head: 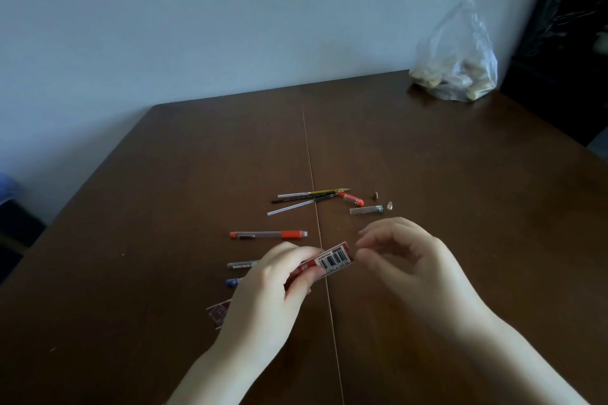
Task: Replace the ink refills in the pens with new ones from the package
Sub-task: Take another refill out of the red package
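My left hand grips a red refill package with a white barcode label, tilted up to the right. My right hand hovers at the package's upper end, fingers curled with thumb and fingertips close together; whether they pinch anything is unclear. A red-capped pen lies just beyond my hands. A grey pen and a blue pen are partly hidden under my left hand. Farther back lie loose refills, a red pen cap, a clear pen barrel and two small tip pieces.
The brown wooden table has a seam running down its middle. A clear plastic bag with pale lumps stands at the far right corner by the wall. A second red package piece peeks out under my left wrist.
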`<control>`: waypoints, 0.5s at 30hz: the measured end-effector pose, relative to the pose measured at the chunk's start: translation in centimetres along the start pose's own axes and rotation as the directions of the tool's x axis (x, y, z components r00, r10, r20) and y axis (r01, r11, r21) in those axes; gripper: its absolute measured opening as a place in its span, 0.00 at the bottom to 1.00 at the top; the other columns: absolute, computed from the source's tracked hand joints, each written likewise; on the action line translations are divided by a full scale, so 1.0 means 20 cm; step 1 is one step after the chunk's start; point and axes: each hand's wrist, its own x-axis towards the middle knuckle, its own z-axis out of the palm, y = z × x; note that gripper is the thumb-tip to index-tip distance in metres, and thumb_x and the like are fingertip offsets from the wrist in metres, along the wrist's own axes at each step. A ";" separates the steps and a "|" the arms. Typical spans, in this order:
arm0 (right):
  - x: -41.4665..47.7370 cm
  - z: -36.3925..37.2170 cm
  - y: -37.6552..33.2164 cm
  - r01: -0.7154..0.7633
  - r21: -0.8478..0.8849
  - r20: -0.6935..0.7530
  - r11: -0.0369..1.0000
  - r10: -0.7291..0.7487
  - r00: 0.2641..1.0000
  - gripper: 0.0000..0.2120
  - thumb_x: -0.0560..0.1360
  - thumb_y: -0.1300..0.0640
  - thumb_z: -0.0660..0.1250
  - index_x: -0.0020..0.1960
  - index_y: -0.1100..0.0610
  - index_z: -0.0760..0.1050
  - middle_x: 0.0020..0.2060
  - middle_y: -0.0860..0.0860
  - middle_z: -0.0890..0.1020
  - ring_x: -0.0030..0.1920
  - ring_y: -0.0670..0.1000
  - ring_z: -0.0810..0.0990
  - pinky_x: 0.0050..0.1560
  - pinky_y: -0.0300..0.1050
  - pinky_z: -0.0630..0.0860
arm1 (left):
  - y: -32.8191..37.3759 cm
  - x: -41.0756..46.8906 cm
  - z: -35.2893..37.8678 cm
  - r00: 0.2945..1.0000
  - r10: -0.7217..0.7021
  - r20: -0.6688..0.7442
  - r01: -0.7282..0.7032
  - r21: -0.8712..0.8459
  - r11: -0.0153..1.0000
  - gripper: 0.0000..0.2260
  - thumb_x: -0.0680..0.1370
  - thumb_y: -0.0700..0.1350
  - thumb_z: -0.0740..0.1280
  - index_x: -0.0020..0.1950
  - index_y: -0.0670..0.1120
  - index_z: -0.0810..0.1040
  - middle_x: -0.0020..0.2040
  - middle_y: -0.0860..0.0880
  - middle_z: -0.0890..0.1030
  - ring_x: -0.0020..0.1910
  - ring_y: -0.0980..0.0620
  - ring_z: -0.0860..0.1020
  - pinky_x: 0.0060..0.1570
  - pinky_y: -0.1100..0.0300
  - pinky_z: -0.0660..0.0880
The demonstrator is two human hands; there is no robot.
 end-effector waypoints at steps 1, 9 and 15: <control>0.00 0.00 0.00 0.021 -0.004 -0.002 1.000 -0.021 1.000 0.06 0.67 0.55 0.71 0.40 0.45 0.78 0.48 0.42 0.78 0.49 0.43 0.79 0.49 0.33 0.75 | 0.00 0.00 0.00 1.000 -0.003 0.000 0.003 -0.002 1.000 0.12 0.73 0.44 0.66 0.56 0.49 0.77 0.48 0.54 0.79 0.44 0.54 0.78 0.46 0.68 0.75; -0.05 0.01 -0.01 0.225 -0.090 0.127 0.970 -0.213 0.969 0.05 0.68 0.48 0.67 0.42 0.46 0.79 0.61 0.46 0.74 0.60 0.41 0.74 0.57 0.34 0.72 | 0.02 -0.01 0.00 1.000 -0.017 0.003 0.017 -0.011 1.000 0.12 0.74 0.45 0.65 0.56 0.49 0.77 0.50 0.53 0.79 0.46 0.53 0.78 0.48 0.60 0.78; -0.04 0.03 0.05 0.112 -0.282 0.036 0.953 -0.106 0.994 0.06 0.69 0.54 0.70 0.46 0.49 0.82 0.53 0.43 0.78 0.54 0.39 0.75 0.54 0.29 0.71 | 0.02 -0.02 -0.01 1.000 -0.008 -0.011 0.008 -0.003 1.000 0.11 0.74 0.45 0.66 0.56 0.50 0.77 0.47 0.57 0.77 0.45 0.55 0.78 0.46 0.64 0.77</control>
